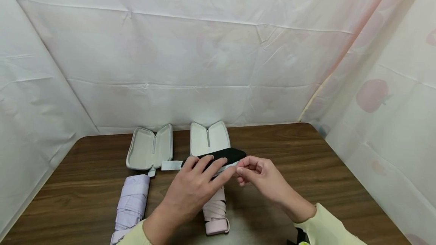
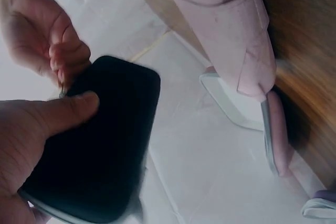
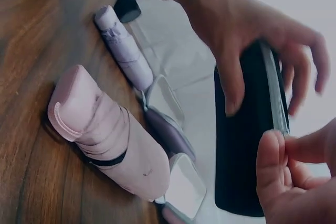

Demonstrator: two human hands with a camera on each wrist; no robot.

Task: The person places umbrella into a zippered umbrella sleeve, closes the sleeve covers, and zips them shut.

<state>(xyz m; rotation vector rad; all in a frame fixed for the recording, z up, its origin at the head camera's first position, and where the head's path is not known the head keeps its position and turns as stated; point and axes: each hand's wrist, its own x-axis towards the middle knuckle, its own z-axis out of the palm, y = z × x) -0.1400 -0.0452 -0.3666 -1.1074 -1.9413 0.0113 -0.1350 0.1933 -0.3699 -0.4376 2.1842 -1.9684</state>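
Note:
A black zip case [image 1: 235, 155] with a pale zipper [image 3: 275, 93] along its edge is held above the table. My left hand [image 1: 195, 186] grips it, the thumb on one broad face and the fingers over the other side. At the right end of the zipper, my right hand [image 1: 262, 177] pinches the small zipper pull between thumb and forefinger; the fingertips mostly hide it. A pale tab [image 1: 172, 165] sticks out at the case's left end. Whatever may be inside the case cannot be seen.
A folded lavender umbrella [image 1: 131, 199] lies at the left, before an open case [image 1: 143, 150] standing on the table. A folded pink umbrella [image 1: 215, 207] lies beneath my hands, before a second open case [image 1: 201, 139]. Pale cloth [image 1: 204, 59] hangs behind the table.

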